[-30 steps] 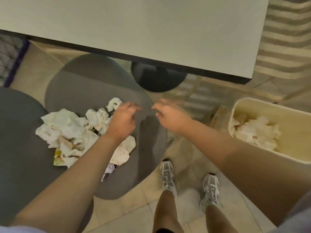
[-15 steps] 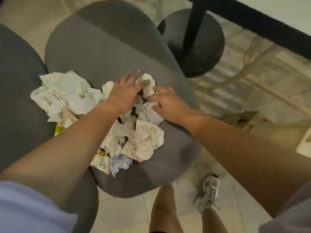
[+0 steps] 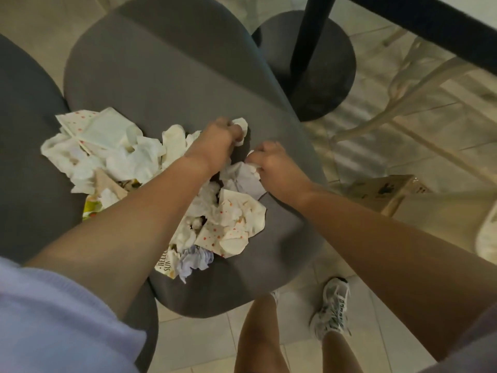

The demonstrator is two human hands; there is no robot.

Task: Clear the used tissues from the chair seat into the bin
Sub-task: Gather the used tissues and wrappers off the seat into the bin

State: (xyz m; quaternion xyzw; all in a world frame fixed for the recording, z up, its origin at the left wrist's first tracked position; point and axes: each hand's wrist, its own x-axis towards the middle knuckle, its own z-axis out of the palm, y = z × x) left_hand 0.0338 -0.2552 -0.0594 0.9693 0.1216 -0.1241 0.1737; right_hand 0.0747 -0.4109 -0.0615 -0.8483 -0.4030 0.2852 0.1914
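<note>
Both hands work over the grey chair seat (image 3: 166,84), the landmark for this entry. The used tissues (image 3: 118,152) lie heaped across the seat's middle and front, from its left side, where it abuts a second grey cushion (image 3: 24,146), to just right of centre.

Left hand (image 3: 215,144): over the centre of the seat, fingers curled down and closed round a small white wad (image 3: 241,125) at the far edge of the heap. Forearm lies across the pile and hides part of it.

Right hand (image 3: 277,168): just right of the left hand, apart from it, fingers curled and pinching the top of a crumpled white tissue (image 3: 242,179) that rests on the seat.

Nearer the seat's front edge: a spotted napkin (image 3: 236,224), a bluish-lilac wad (image 3: 196,258), and a printed wrapper (image 3: 164,262) partly under the forearm. A yellow-green wrapper (image 3: 90,208) pokes out at the heap's left margin.

Beyond the seat, far right: black pedestal base (image 3: 328,60) with its post. To the seat's right, on the tiled floor (image 3: 193,343), a brown cardboard box (image 3: 387,191). At the right frame edge, a pale rim (image 3: 486,235), likely the bin; cannot tell for sure. In front of the seat: the person's legs and a white trainer (image 3: 333,308).
</note>
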